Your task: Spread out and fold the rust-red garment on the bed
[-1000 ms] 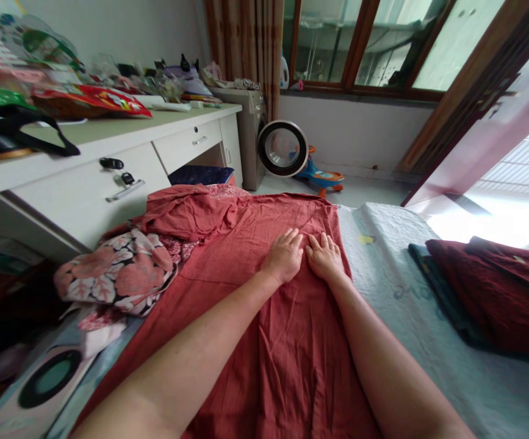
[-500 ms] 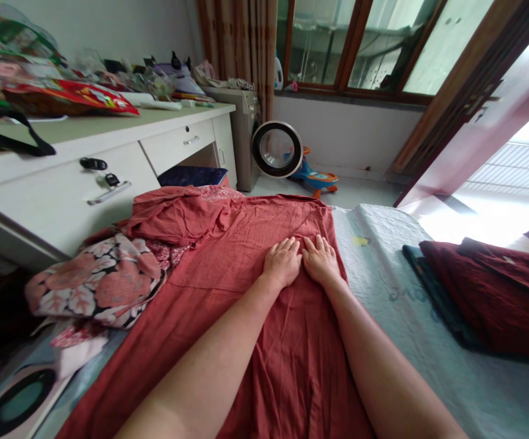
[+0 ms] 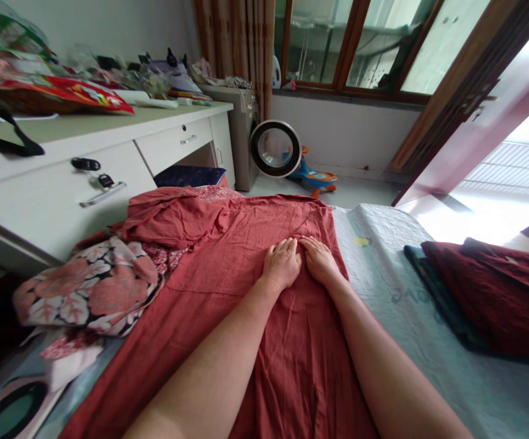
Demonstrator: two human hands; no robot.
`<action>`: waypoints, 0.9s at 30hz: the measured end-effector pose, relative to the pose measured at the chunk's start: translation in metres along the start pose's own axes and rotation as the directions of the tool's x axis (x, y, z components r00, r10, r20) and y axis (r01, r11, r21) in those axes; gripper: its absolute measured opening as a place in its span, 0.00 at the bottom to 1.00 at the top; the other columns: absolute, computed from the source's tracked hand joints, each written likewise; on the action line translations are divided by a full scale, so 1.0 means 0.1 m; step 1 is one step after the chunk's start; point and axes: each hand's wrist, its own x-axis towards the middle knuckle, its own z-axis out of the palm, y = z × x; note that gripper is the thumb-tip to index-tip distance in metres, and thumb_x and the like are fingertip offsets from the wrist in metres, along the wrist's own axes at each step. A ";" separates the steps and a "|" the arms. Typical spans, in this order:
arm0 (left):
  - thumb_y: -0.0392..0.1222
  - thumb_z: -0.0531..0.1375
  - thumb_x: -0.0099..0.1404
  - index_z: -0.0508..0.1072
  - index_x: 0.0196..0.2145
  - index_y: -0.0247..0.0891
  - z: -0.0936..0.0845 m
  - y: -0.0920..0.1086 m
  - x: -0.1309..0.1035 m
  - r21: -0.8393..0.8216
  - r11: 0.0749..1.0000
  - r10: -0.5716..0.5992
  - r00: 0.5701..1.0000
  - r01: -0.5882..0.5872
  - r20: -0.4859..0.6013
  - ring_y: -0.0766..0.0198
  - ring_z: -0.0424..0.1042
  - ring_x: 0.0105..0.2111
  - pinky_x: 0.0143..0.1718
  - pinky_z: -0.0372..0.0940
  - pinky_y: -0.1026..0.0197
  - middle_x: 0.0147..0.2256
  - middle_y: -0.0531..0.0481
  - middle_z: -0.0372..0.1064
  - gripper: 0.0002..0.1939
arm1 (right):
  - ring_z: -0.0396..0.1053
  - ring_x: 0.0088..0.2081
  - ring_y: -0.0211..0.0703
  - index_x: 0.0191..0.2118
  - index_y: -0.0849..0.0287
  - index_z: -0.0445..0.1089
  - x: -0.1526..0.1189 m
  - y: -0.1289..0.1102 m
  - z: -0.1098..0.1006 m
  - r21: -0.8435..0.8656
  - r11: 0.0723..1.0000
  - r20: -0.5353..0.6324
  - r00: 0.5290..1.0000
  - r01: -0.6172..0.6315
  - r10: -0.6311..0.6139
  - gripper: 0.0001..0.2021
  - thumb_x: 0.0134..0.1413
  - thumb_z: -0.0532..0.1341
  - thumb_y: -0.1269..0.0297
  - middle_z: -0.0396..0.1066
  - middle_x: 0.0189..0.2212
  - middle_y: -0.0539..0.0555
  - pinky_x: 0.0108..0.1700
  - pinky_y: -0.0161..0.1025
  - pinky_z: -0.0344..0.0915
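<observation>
A large rust-red cloth garment (image 3: pixel 218 262) lies spread over the bed, creased along its middle and lower part. My left hand (image 3: pixel 283 263) rests flat on it, palm down, fingers pointing away from me. Close beside it, my right hand (image 3: pixel 321 260) also lies palm down on the cloth, its fingers angled toward the left hand. Neither hand grips anything that I can see. To the left, part of the red cloth is bunched up, next to a crumpled floral cloth (image 3: pixel 94 283).
Folded dark red clothes (image 3: pixel 511 292) sit on the pale blue bed cover (image 3: pixel 383 268) at right. A white desk (image 3: pixel 58 195) laden with packets runs along the left. Beyond the bed are a washing machine with its door (image 3: pixel 276 148) open and a blue ride-on toy (image 3: pixel 312 175).
My right hand's fingers have turned a little to the left, closer to my left hand. The left hand stays nearly in place. The view has shifted slightly.
</observation>
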 end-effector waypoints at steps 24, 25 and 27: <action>0.44 0.44 0.71 0.58 0.66 0.38 0.08 -0.10 0.17 -0.002 1.000 -0.016 0.997 0.016 0.073 0.53 0.52 0.66 0.65 0.48 0.39 0.66 0.48 0.55 0.28 | 0.45 0.69 0.54 0.69 0.59 0.51 -0.05 -0.20 -0.11 -0.240 0.911 0.042 0.934 -0.335 0.354 0.28 0.66 0.46 0.58 0.44 0.71 0.61 0.67 0.49 0.47; 0.44 0.44 0.70 0.58 0.66 0.38 0.08 -0.10 0.17 0.000 1.000 -0.022 0.997 0.023 0.069 0.53 0.52 0.66 0.65 0.48 0.39 0.66 0.47 0.55 0.28 | 0.44 0.70 0.55 0.69 0.59 0.51 -0.05 -0.20 -0.11 -0.237 0.909 0.045 0.931 -0.343 0.363 0.28 0.66 0.46 0.57 0.43 0.71 0.61 0.67 0.50 0.46; 0.45 0.44 0.70 0.59 0.65 0.38 0.08 -0.09 0.16 0.003 0.999 -0.034 0.997 0.034 0.063 0.53 0.52 0.66 0.65 0.48 0.38 0.66 0.47 0.55 0.28 | 0.43 0.70 0.55 0.70 0.59 0.49 -0.06 -0.20 -0.12 -0.232 0.905 0.060 0.923 -0.357 0.379 0.29 0.66 0.46 0.56 0.42 0.71 0.62 0.67 0.50 0.45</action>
